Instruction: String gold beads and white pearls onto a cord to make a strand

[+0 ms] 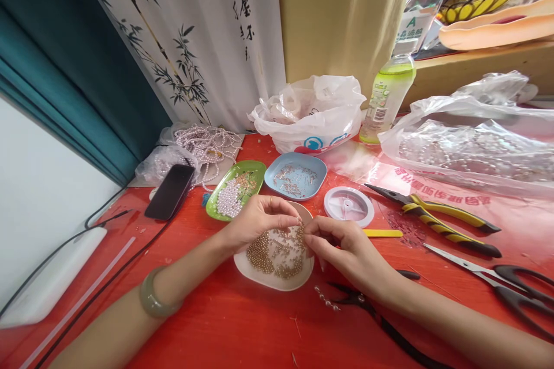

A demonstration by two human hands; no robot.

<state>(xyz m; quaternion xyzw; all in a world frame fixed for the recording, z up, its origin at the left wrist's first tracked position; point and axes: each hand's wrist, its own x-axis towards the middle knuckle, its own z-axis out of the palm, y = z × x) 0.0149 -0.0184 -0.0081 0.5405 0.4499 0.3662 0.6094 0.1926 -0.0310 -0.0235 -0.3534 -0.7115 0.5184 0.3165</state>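
Note:
Both hands meet over a white dish (251, 272) of small gold beads (272, 253) on the red table. My left hand (255, 220), with a green bangle on its wrist, has its fingers curled and pinched at the dish's far rim. My right hand (341, 248) pinches toward it from the right, fingertips almost touching the left ones. Something tiny sits between the fingertips; I cannot make it out. Black pliers (359, 300) lie under my right wrist with a short beaded piece (324, 298) beside them.
Behind the dish stand a green tray of pearls (236, 189), a blue tray of metal pins (295, 176) and a thread spool (348, 206). A phone (169, 191) lies left. Yellow-handled pliers (445, 220), scissors (497, 279), plastic bags and a bottle (392, 78) fill the right.

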